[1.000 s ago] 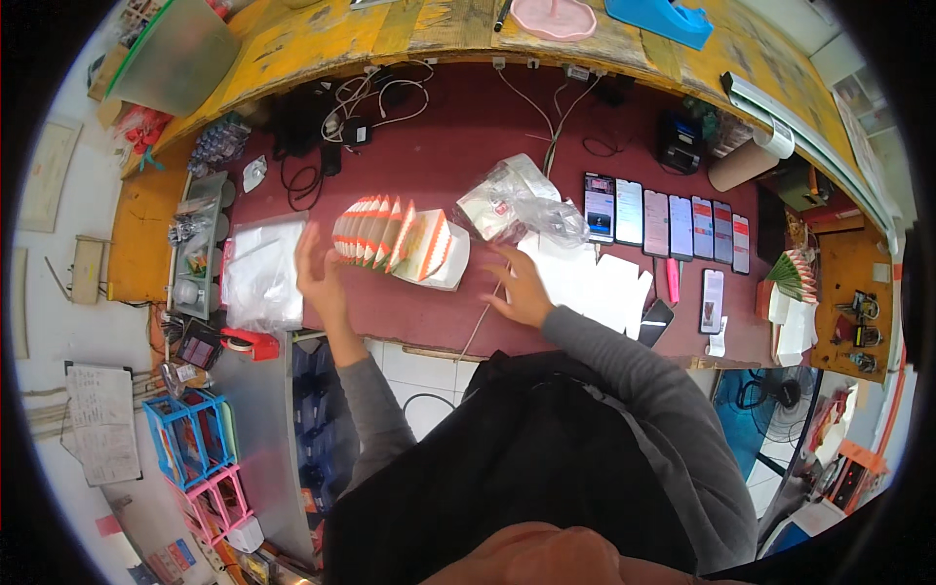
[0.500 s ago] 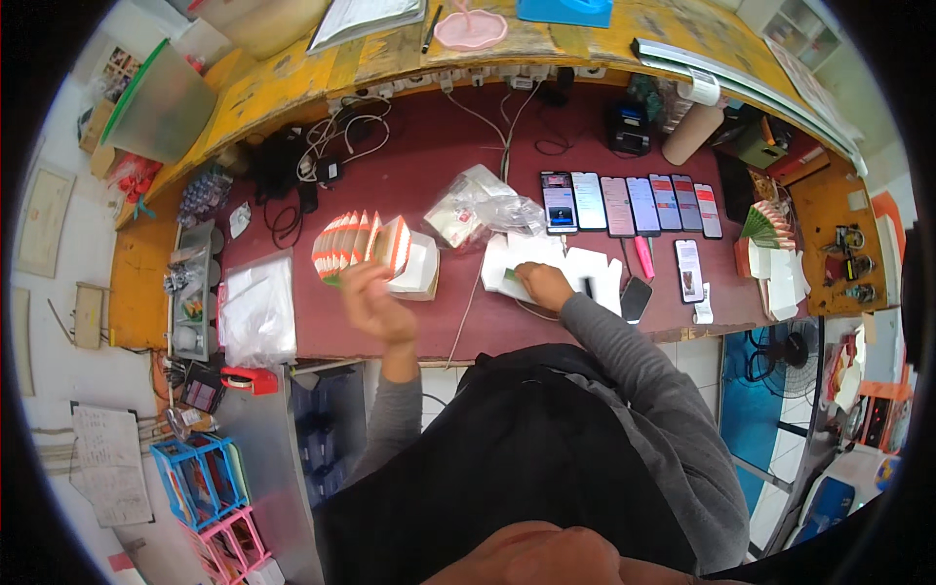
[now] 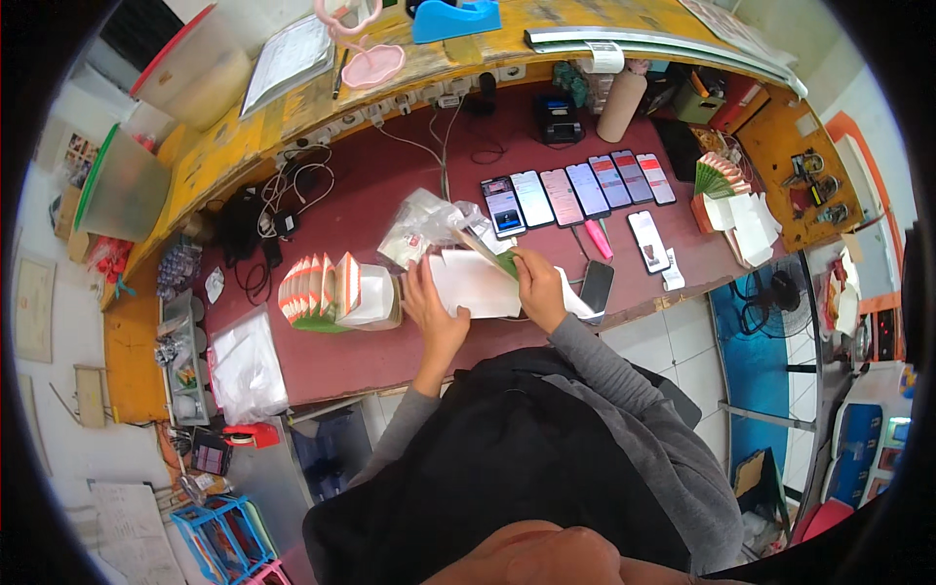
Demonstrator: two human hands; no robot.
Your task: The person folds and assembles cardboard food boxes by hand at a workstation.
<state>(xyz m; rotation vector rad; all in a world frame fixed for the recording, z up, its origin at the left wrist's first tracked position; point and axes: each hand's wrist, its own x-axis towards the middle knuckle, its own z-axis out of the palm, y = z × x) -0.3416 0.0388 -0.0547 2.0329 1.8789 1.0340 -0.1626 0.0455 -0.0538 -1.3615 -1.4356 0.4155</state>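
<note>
White card (image 3: 476, 288) lies near the desk edge (image 3: 331, 390), left hand (image 3: 439, 327) spread alongside, right hand (image 3: 539, 290) pinching a green piece (image 3: 506, 262).

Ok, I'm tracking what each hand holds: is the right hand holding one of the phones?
No, the right hand grips a thin, partly green piece, while the phones lie apart from it.

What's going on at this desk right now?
A person is working with both bare hands at a dark red desk. The right hand grips a thin green-ended piece over some white paper, while the spread left hand is at the paper's left edge. Further left stands an orange, white and green folded stack. Seven phones are lined up beyond the right hand.
</note>
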